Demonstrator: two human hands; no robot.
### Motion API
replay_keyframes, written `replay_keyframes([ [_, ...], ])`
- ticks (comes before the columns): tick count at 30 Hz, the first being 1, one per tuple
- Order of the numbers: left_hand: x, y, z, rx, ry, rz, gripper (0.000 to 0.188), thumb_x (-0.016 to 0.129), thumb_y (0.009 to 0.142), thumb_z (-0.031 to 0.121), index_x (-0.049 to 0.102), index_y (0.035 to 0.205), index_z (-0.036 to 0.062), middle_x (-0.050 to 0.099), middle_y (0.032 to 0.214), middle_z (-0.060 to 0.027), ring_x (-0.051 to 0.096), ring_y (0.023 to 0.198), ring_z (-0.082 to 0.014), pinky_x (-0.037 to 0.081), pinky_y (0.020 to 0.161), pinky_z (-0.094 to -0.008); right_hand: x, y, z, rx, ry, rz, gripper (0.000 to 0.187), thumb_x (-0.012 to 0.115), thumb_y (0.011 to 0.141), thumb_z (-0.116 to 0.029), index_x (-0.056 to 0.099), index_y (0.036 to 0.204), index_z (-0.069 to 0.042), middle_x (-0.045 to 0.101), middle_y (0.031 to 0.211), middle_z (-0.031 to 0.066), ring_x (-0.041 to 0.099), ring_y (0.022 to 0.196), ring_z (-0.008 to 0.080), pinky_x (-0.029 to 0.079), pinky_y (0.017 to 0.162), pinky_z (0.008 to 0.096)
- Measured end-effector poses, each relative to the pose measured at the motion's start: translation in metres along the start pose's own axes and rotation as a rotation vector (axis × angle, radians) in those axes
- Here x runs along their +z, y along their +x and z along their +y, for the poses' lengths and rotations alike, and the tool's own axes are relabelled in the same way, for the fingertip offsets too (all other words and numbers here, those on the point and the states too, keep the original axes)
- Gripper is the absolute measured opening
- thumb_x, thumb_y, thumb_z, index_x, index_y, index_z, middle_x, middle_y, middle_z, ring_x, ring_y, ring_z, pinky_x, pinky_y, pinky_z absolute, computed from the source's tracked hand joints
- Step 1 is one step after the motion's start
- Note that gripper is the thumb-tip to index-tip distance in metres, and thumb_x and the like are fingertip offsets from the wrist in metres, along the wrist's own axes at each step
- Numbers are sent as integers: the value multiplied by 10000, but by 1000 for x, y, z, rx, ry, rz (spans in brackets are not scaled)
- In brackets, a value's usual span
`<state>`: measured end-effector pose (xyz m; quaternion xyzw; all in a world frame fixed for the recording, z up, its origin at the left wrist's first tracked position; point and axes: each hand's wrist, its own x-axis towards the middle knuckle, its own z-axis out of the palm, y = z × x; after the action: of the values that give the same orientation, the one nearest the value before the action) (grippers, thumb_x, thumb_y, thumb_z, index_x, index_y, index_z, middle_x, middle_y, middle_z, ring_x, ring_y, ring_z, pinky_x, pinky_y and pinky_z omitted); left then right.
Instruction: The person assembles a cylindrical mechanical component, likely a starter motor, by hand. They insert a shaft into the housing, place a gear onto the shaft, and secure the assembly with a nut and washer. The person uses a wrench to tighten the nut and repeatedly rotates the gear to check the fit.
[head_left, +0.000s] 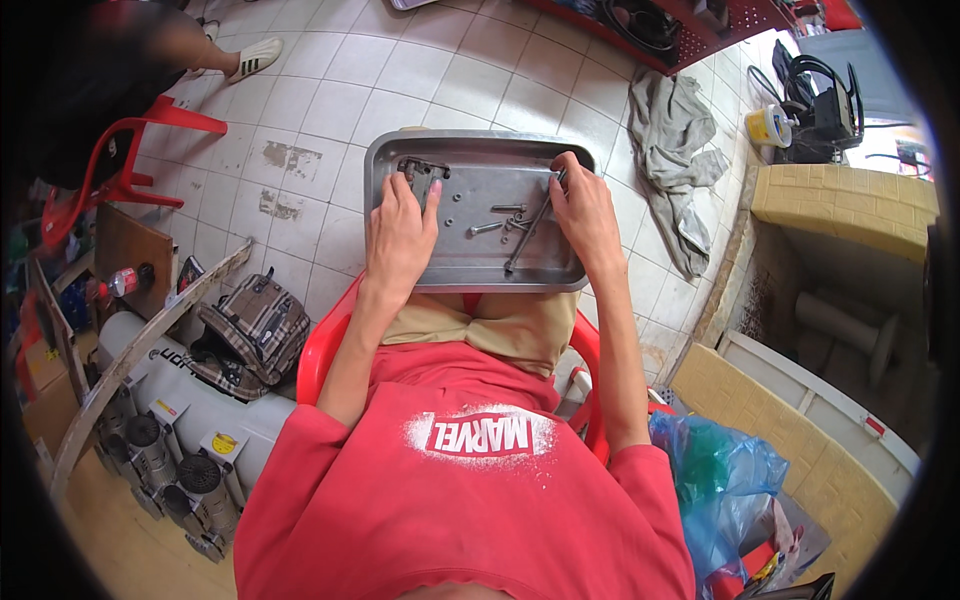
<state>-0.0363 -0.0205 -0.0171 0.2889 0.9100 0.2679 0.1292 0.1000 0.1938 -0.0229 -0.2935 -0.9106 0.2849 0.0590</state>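
A grey metal tray (480, 280) rests across my lap. In its upper left corner lies a dark metal bracket-like part (428, 166). My left hand (400, 232) reaches over the tray's left side, thumb and fingers closed about this part, which they partly cover. At the right side, my right hand (585, 212) pinches the upper end of a long thin wrench-like tool (530, 235). The tool slants down to the left, its lower end against the tray floor. Beside it lie several loose bolts (487, 229) and small nuts (457, 197).
I sit on a red plastic chair (325, 345) over a tiled floor. A grey cloth (675, 160) lies right of the tray. At left are a plaid backpack (262, 325), a grey tank (215, 390) and another red chair (130, 150), with a person's foot (255, 60) beyond.
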Motion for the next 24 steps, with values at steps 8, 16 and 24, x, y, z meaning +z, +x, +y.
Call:
replay_keyframes([
  [8, -2, 4, 12, -39, 250, 41, 440, 629, 971, 228, 417, 1258, -30, 683, 729, -226, 710, 812, -427, 550, 687, -532, -4, -6, -9, 30, 75, -8, 164, 636, 963, -128, 599, 1071, -10, 671, 852, 218, 641, 772, 420, 498, 695, 481],
  [16, -8, 16, 6, -74, 263, -40, 557, 694, 904, 276, 414, 1305, 8, 694, 703, -197, 713, 751, -434, 553, 685, -547, -1, -29, -22, -51, 239, -47, 167, 692, 946, -142, 644, 1045, -17, 650, 798, 167, 603, 622, 281, 472, 592, 392],
  [24, -8, 2, -4, -25, 196, -48, 613, 699, 923, 356, 451, 1371, 19, 666, 1041, -245, 695, 937, -455, 564, 763, -537, 0, -55, -20, 24, 322, 169, 132, 734, 931, -94, 683, 1027, -20, 653, 799, 78, 537, 581, 133, 448, 555, 286],
])
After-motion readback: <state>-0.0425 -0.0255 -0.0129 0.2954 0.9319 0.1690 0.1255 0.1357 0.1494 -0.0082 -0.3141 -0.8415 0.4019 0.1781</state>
